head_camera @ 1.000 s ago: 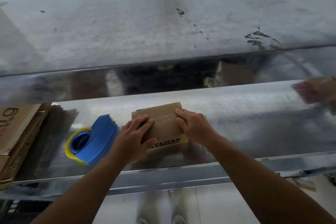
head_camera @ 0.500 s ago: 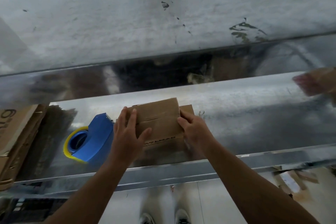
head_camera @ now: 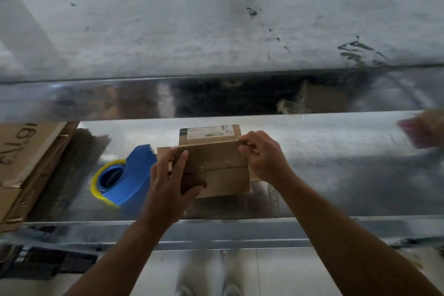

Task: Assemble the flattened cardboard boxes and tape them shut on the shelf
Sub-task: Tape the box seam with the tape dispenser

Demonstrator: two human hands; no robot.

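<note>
One small cardboard box [head_camera: 216, 168], matte brown, rectangular, at middle of glossy metal shelf [head_camera: 336, 175]; left end clasped by left hand [head_camera: 168, 187], right edge pinched by right hand [head_camera: 266, 158]; blue plastic tape dispenser [head_camera: 129, 180] just beside.

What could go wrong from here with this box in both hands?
1. The box has a flap seam facing the camera that looks untaped; if either grip loosens, the flaps may spring open.
2. The tape dispenser sits beside the left hand; freeing that hand to grab it leaves only the right hand pinching the top edge, so the box may tip.
</note>
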